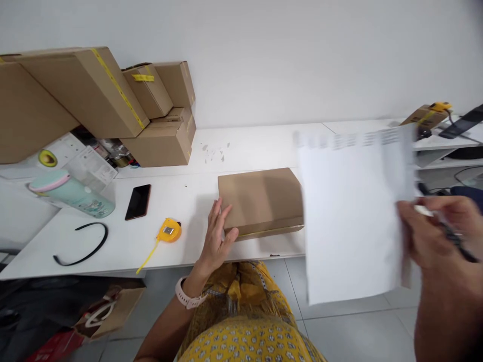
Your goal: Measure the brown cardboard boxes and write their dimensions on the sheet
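Observation:
My left hand (218, 226), with a pale pink watch on its wrist, rests with fingers spread against the left end of a closed cardboard box (260, 198). My right hand (430, 236) grips the right edge of a white sheet of paper (354, 216), held up over the table's front edge. Blurred grey marks run along the sheet's top. A dark pen-like object (455, 239) shows at my right hand; which fingers hold it is unclear. Another hand (458, 208), seemingly a co-worker's, reaches in from the right edge, close to mine.
A yellow tape measure (169, 230) with its tape partly out, a phone (138, 202), a black headband (88, 244) and a mint tumbler (73, 193) are on the white table's left. Cardboard boxes (158, 143) are stacked behind. A tape dispenser (440, 106) stands far right.

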Tool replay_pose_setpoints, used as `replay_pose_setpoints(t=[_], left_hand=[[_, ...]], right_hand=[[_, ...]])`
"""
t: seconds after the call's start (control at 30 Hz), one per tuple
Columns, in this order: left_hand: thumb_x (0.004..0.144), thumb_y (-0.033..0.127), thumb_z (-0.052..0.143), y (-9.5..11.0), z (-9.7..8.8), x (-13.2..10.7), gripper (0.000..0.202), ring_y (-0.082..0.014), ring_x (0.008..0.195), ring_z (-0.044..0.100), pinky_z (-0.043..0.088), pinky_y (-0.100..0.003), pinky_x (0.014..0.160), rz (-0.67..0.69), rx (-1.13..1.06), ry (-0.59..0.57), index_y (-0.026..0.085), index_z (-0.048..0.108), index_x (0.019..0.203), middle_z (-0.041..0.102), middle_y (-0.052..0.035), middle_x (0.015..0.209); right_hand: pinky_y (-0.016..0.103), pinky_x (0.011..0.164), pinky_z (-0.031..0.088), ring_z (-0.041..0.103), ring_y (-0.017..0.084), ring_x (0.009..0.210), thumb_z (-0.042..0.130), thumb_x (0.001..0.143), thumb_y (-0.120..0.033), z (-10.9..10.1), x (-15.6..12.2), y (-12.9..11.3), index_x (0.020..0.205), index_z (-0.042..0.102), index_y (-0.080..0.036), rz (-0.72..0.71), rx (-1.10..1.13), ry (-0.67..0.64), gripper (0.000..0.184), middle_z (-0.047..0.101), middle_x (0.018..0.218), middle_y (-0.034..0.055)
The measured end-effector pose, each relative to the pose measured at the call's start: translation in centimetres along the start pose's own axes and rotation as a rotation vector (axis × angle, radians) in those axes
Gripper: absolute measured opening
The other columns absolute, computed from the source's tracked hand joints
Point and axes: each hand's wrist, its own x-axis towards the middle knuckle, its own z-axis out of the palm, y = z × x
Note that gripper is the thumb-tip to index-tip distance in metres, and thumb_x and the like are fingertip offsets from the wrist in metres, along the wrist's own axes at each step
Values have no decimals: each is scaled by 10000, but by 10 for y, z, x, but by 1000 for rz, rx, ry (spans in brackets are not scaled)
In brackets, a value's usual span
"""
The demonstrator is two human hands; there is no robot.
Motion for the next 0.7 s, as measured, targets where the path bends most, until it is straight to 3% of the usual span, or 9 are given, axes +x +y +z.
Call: replay_pose_setpoints(t=[0.07,0.13,0.23,0.3,0.37,0.5,0.57,0.63,0.7], left_hand=[[1051,467,406,9,4,-3,511,-275,1576,144,222,-555,1244,21,-25,43,302,379,1534,222,-90,1689],[1063,458,369,18,-1,0,500,-268,1558,216,244,-544,1240,62,-47,176,297,376,1536,284,-98,1664],[1052,446,411,35,-14,14,498,-273,1527,296,271,-540,1231,222,18,295,262,406,1515,377,-115,1614],[1034,429,475,46,-17,26,503,-269,1519,317,295,-519,1226,373,119,166,223,429,1490,444,-126,1572],[1012,477,515,52,-10,37,573,-279,1534,289,279,-504,1238,482,256,-70,169,419,1486,456,-156,1566],[937,640,558,50,15,51,850,-329,1560,196,172,-508,1266,465,513,-439,74,332,1529,327,-215,1632],[917,640,590,48,22,54,892,-337,1559,197,142,-508,1266,431,572,-512,76,304,1545,295,-207,1648],[908,631,607,49,24,57,883,-345,1552,216,143,-510,1258,420,589,-536,93,312,1543,300,-200,1648],[899,633,614,52,23,62,846,-352,1535,262,180,-512,1243,413,584,-541,109,360,1513,338,-206,1630]], right_hand=[[348,571,398,515,138,617,820,657,-489,20,-29,-20,748,478,-250,0,175,-190,427,621,872,68],[309,549,382,481,121,601,780,739,-471,38,-56,-37,776,481,-246,-11,271,-394,376,605,861,39],[274,528,368,431,106,575,714,830,-482,57,-85,-53,795,462,-245,-16,318,-558,348,558,827,7],[269,534,374,418,103,570,702,850,-490,61,-95,-57,793,451,-245,-25,324,-594,355,541,816,-1],[269,536,384,419,102,565,687,864,-507,62,-100,-58,799,441,-246,-36,324,-613,365,540,815,-4],[294,559,405,476,126,583,644,885,-552,57,-95,-55,818,445,-246,-171,119,-542,371,587,828,10],[325,620,432,555,165,659,596,907,-585,53,-85,-58,852,477,-242,-269,-48,-393,367,633,857,33],[373,717,478,643,213,785,477,956,-635,53,-72,-69,985,537,-238,-306,-28,-306,402,673,903,56],[427,821,511,691,243,918,344,982,-684,60,-60,-88,1194,555,-243,-265,206,-413,533,703,971,76]])
